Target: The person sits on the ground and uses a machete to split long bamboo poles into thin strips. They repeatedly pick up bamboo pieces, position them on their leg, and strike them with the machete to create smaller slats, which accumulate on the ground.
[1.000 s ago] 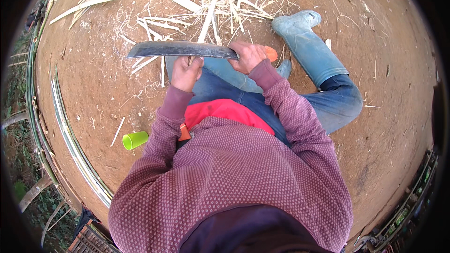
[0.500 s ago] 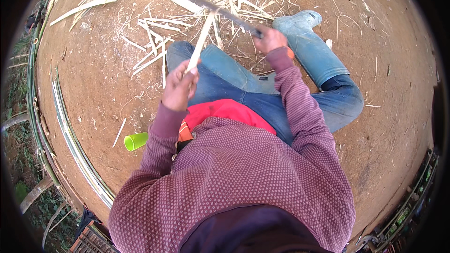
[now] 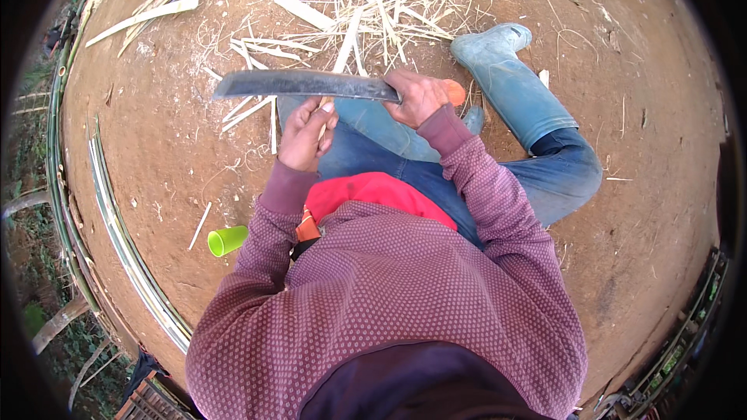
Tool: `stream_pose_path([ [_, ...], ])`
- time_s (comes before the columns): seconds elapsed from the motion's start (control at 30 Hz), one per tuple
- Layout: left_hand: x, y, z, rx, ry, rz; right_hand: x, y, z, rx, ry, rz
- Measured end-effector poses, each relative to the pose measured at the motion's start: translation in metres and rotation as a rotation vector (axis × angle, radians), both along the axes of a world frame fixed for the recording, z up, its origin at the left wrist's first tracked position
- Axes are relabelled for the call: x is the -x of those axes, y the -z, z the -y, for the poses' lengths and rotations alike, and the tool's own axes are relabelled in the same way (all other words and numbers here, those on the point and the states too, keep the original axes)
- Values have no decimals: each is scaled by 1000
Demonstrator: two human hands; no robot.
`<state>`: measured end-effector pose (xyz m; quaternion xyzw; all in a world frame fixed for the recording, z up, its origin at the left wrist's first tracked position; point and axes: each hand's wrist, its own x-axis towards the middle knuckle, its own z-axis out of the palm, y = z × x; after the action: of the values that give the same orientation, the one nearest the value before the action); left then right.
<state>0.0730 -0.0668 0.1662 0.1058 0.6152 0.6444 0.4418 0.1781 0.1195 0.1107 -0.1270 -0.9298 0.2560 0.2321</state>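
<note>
My left hand [image 3: 306, 138] is closed round the lower end of a pale, split bamboo strip [image 3: 348, 40], which points away from me. A machete [image 3: 307, 85] is in my right hand [image 3: 420, 99], its fingers wrapped round the handle. The orange handle end sticks out to the right of that hand. The dark blade lies nearly level across the strip, just beyond my left fingertips, and hides part of it. Whether the edge touches the strip, I cannot tell. Both hands are above my lap, over the blue trousers.
Cut strips and shavings [image 3: 389, 12] litter the brown dirt floor ahead. More long strips [image 3: 167, 4] lie at the far left. A bright green cup [image 3: 227, 240] rests on its side by my left arm. Long bamboo lengths [image 3: 128, 233] lie along the left. My boot [image 3: 498, 45] is ahead right.
The machete has come nearer and swung from a slant to nearly level, across the bamboo strip by my left hand. My right hand has moved left and slightly nearer. The left hand still holds the strip.
</note>
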Motion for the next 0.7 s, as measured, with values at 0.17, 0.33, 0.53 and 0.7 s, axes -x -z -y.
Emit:
stream_pose_path([
  [0.17, -5, -8, 8, -73, 21, 72, -1, 10, -8, 19, 9, -4],
  [0.33, -12, -19, 17, -79, 25, 111, 6, 22, -30, 48, 139, 131],
  [0.53, -25, -28, 25, -175, 10, 172, -14, 31, -81, 196, 450, 234],
  [0.7, 12, 25, -8, -465, -118, 359, 3, 7, -26, 1167, 208, -17],
])
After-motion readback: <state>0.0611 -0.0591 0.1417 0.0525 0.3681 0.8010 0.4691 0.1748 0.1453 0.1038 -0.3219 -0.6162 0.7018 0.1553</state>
